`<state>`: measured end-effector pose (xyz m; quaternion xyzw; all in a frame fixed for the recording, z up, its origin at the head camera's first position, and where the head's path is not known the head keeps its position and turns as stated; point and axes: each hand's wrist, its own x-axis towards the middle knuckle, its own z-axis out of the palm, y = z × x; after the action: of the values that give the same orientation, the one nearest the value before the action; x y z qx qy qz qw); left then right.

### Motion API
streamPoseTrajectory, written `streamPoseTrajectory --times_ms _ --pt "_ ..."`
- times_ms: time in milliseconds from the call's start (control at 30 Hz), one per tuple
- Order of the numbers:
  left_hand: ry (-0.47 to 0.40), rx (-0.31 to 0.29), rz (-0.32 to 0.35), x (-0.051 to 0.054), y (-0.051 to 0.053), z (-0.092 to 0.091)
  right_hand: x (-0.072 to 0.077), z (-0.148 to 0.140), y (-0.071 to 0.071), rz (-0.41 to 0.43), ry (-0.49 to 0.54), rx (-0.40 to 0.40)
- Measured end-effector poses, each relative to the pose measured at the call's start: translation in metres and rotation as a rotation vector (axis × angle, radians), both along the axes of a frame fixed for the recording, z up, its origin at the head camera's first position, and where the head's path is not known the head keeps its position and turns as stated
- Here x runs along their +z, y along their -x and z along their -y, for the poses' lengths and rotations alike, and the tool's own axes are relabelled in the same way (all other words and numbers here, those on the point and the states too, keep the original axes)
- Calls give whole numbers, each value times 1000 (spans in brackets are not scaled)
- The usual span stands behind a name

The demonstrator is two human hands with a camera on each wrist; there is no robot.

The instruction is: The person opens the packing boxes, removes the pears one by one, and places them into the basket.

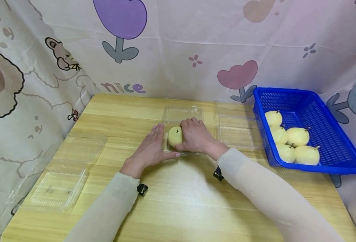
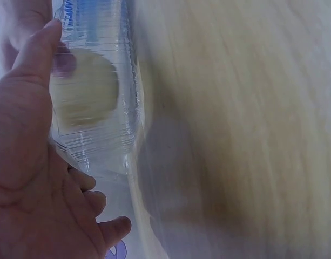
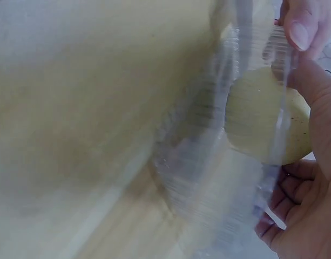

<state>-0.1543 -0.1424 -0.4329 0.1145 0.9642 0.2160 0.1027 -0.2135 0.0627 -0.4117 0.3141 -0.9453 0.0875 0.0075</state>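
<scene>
A pale yellow pear (image 1: pixel 175 136) with a short dark stem stands inside the left part of a clear plastic clamshell box (image 1: pixel 193 154) on the table. My right hand (image 1: pixel 196 136) grips the pear from its right side, fingers and thumb curled about it. Along the box's left wall lies my left hand (image 1: pixel 150 148), its fingers fairly straight and its thumb reaching along the front edge. Through the ridged plastic wall the pear (image 2: pixel 87 89) shows in the left wrist view. The right wrist view has the pear (image 3: pixel 262 116) partly behind the same wall. The box's lid (image 1: pixel 181 113) is folded back.
At the right stands a blue plastic basket (image 1: pixel 344 144) with several pears (image 1: pixel 298 136) in its left half. Another opened clear box (image 1: pixel 235 134) lies between it and my hands. One more opened clear box (image 1: pixel 57 188) sits at the left. A printed cloth (image 1: pixel 178 67) hangs behind the table.
</scene>
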Motion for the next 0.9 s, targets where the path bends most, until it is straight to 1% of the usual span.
streamPoseTrajectory --times_ms 100,167,433,500,667,733,900 --pt "2 -1 5 0 0 0 8 -3 2 -25 -2 -5" --pt "8 0 5 0 0 0 16 -7 3 -27 9 -12" --pt "13 11 7 0 0 1 48 -28 9 -13 54 -37" --pt "14 13 9 0 0 2 56 -36 13 3 67 -50" --pt "13 11 11 -1 1 1 78 -63 23 54 147 -129" --pt "8 9 15 -1 1 1 88 -78 27 52 173 -180" --pt "2 0 24 0 0 1 112 -118 38 26 188 -286"
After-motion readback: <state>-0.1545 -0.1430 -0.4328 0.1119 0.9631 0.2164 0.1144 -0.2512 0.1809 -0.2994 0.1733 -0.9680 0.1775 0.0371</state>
